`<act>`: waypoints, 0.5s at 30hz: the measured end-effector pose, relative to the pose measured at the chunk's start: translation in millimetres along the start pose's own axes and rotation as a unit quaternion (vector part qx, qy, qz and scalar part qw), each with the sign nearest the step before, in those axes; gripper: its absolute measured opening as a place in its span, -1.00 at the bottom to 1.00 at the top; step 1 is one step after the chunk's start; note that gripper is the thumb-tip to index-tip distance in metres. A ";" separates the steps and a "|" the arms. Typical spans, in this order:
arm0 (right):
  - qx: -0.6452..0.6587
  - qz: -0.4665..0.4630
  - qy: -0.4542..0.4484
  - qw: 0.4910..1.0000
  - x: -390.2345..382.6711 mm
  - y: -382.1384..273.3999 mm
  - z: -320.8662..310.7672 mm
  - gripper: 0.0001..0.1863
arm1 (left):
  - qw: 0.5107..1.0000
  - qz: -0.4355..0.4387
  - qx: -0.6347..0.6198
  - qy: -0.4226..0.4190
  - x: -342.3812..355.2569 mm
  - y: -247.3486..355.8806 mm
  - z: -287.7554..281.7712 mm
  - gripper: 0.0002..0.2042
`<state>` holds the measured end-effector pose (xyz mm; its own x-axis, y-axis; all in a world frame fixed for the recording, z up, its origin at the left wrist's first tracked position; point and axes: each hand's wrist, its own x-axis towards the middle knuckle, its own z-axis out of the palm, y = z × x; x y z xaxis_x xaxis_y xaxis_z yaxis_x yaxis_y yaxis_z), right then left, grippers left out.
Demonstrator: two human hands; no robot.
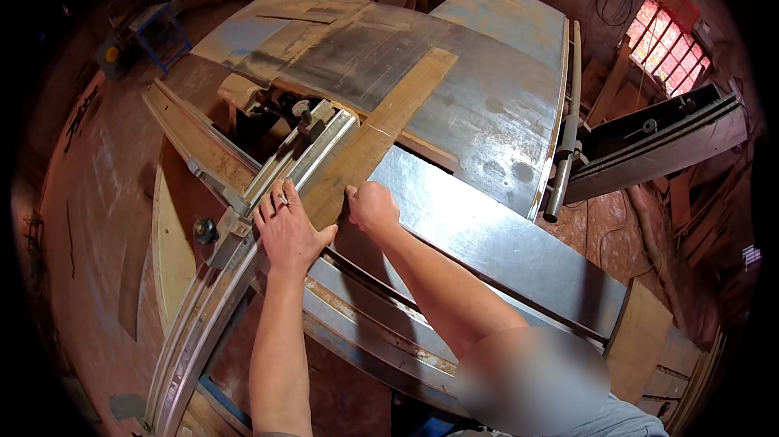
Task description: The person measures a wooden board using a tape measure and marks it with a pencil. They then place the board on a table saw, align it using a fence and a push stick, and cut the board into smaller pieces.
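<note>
A long brown wooden board [388, 124] lies slanting across a sliding table saw, its near end between my hands. Along its left side runs a metal fence [320, 149]. My left hand [290, 230], with a ring on one finger, lies with fingers stretched over the fence. Its thumb reaches out to the board's near end. At the board's right edge my right hand [375, 206] is closed, knuckles up, with thumb and forefinger at the wood. The hand itself hides its other fingertips. A shiny metal sliding table [487, 230] extends right of this hand.
Dusty metal saw tables [487, 104] spread out ahead. A curved metal rail [187, 348] with a black knob [205, 231] stands at the left. At the right, a round bar [560, 181] runs along the table edge, beside a long metal beam [657, 145]. Planks lean by the window.
</note>
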<state>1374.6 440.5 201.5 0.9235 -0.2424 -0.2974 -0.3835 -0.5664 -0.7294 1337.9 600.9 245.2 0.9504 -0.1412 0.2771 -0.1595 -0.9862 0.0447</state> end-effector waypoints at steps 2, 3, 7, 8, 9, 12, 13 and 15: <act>0.003 0.002 -0.001 1.000 -0.1 -0.3 -0.4 -0.53 | 1.000 -0.001 0.005 -0.001 0.0 0.5 -0.2 0.10; 0.007 0.003 -0.003 1.000 0.9 1.0 0.3 -0.53 | 1.000 -0.001 0.004 0.000 0.4 1.2 -0.1 0.10; 0.010 0.017 -0.017 1.000 5.0 3.4 4.5 -0.54 | 1.000 -0.007 0.000 -0.008 0.7 0.6 -1.5 0.11; 0.008 0.023 -0.022 0.999 5.5 4.3 5.2 -0.54 | 1.000 -0.010 -0.002 -0.012 1.2 0.6 -2.0 0.12; 0.003 0.012 -0.006 1.000 6.1 6.0 8.2 -0.54 | 1.000 -0.010 0.000 -0.011 1.0 0.1 -2.5 0.12; -0.005 -0.025 0.041 0.999 10.4 13.0 11.6 -0.46 | 1.000 -0.012 0.003 -0.023 3.8 3.7 -3.3 0.14; -0.008 -0.024 0.040 0.999 11.2 14.2 14.0 -0.46 | 1.000 -0.011 0.008 -0.022 2.7 2.6 -2.4 0.14; -0.012 -0.021 0.042 0.999 12.1 15.6 15.9 -0.46 | 1.000 -0.006 0.018 -0.018 1.5 1.7 -0.5 0.15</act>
<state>1379.9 441.3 176.7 0.9349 -0.2831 -0.2141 -0.3464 -0.5962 -0.7243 1339.0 599.1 246.1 0.9615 -0.1319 0.2410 -0.1390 -0.9902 0.0124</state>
